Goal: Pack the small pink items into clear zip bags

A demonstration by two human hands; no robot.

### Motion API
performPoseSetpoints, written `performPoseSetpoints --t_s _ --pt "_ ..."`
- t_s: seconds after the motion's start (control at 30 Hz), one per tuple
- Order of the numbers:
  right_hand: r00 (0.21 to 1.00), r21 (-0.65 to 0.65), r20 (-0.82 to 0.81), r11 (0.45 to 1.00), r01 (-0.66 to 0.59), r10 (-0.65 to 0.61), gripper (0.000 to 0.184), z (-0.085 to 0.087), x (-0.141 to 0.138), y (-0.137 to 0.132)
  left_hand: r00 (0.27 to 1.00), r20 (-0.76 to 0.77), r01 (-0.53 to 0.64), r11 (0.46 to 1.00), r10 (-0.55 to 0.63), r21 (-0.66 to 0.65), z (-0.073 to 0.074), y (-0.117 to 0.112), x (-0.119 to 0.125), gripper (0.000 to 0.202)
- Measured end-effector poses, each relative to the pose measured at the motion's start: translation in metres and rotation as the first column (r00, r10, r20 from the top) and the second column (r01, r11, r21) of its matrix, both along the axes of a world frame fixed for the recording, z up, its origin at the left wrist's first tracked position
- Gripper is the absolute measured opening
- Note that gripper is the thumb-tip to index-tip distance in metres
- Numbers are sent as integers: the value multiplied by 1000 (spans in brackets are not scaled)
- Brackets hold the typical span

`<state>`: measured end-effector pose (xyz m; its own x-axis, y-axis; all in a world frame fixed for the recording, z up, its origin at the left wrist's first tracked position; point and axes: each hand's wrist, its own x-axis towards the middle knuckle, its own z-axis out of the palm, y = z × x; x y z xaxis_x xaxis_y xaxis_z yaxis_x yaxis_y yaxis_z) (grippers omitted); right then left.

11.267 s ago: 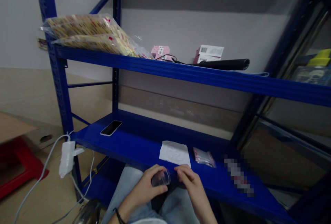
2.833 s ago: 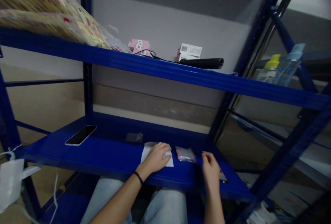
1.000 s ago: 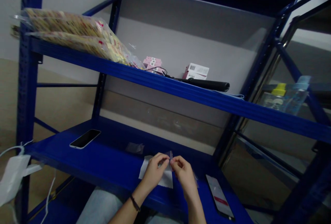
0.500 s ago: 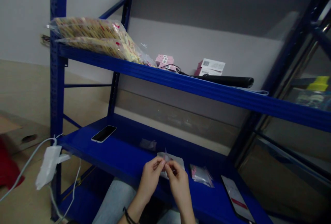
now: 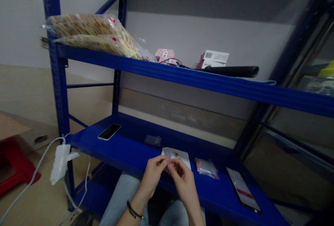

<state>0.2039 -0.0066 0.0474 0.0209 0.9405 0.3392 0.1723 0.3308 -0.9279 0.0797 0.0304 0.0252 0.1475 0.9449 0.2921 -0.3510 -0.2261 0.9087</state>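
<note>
My left hand [image 5: 156, 170] and my right hand [image 5: 182, 173] meet fingertip to fingertip over the front of the blue shelf [image 5: 127, 149]. Between them they pinch a small, thin, clear-and-pinkish piece [image 5: 170, 157], too small to name. Just behind my fingers a white sheet or packet [image 5: 184, 156] with a small dark-red mark lies flat. To its right is a clear plastic bag [image 5: 207, 168] with pink bits inside. A small translucent bag [image 5: 152, 140] rests farther back on the left.
One phone [image 5: 109, 132] lies at the shelf's left, another phone [image 5: 243, 189] at the right. Above, the upper shelf [image 5: 182, 74] carries bulging plastic bags [image 5: 86, 27], pink boxes [image 5: 165, 54] and a black rod [image 5: 232, 71]. A white power strip [image 5: 60, 163] hangs by the left post; a red stool [image 5: 18, 165] stands beyond.
The camera view has tilted and shifted slightly. My hands stay together at the same spot on the shelf, the fingertips still pinching the small piece, which now points more upright.
</note>
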Motion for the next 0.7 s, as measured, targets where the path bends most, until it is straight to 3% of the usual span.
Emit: performPoseSetpoints --t_s 0.27,0.4,0.53,0.7 --pt "971 89 211 991 95 -112 34 -3 3 -1 941 -304 -71 965 148 253 13 -8 -13 30" --pt "947 117 255 978 173 -198 40 -11 3 0 914 -362 -94 964 183 250 17 -10 -12 24" --pt "956 114 229 980 162 -185 38 -13 1 0 889 -411 -98 961 201 257 18 -12 -7 22" --pt "947 109 251 978 178 -201 28 -11 1 0 788 -525 -130 920 322 369 15 -14 -1 22"
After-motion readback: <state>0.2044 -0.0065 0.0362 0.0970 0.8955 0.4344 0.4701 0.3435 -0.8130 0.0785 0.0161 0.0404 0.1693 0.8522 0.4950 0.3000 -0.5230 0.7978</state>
